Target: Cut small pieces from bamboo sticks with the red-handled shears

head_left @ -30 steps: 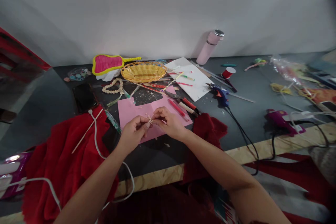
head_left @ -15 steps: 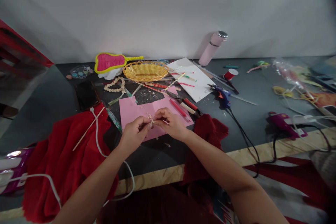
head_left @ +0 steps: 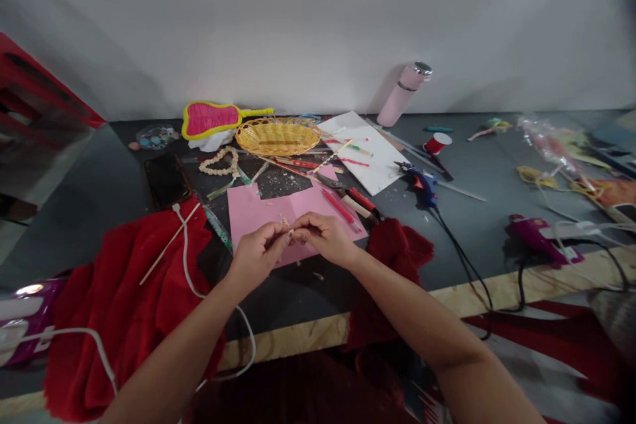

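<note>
My left hand (head_left: 261, 250) and my right hand (head_left: 325, 237) meet fingertip to fingertip above a sheet of pink paper (head_left: 243, 209). Both are closed in a pinch on a tiny pale piece (head_left: 291, 232), mostly covered by the fingers; its kind is too small to make out. A few more pale bits (head_left: 283, 219) show just beyond the fingertips. A red pen (head_left: 338, 205) lies on the paper to the right of my hands, beside pliers (head_left: 332, 183) and a cutter with a red handle (head_left: 360, 200).
Behind the paper stand a yellow wicker basket (head_left: 278, 138) and a heart-shaped braided ring (head_left: 218, 161). A phone (head_left: 167, 180) and red cloth (head_left: 134, 278) lie left. To the right are a blue glue gun (head_left: 422, 187) with its cord, a thread spool (head_left: 437, 143) and a pink flask (head_left: 403, 94).
My fingertips have drawn closer together and cover more of the small pale piece. The whole view has shifted slightly; the things on the table stay in place.
</note>
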A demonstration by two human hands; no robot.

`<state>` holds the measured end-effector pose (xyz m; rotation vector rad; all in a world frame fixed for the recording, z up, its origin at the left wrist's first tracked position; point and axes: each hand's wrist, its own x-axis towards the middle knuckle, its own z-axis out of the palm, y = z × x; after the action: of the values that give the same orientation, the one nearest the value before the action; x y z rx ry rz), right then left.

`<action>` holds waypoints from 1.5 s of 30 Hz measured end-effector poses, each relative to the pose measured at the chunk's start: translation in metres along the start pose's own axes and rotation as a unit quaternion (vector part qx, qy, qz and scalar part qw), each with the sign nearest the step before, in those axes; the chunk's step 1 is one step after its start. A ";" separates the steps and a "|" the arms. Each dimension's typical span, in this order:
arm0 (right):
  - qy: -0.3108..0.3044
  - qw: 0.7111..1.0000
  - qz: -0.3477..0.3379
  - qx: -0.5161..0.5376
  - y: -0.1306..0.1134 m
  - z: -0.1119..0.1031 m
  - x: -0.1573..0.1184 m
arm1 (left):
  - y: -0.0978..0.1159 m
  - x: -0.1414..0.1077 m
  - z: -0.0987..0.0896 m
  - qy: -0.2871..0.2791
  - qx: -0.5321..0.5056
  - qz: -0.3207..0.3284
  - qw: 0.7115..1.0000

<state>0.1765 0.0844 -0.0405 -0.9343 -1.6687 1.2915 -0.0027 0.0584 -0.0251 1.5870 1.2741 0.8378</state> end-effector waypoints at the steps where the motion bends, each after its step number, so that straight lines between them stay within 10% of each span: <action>1: -0.001 1.000 -0.003 -0.008 0.000 0.000 0.000 | 0.001 0.000 0.000 0.001 -0.015 -0.009 1.000; 45: 0.022 0.994 0.077 0.072 -0.001 0.011 -0.001 | -0.010 -0.001 0.002 0.066 0.078 0.053 0.993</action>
<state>0.1665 0.0796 -0.0414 -1.0129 -1.4721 1.4611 -0.0048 0.0575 -0.0353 1.7594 1.3865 0.9411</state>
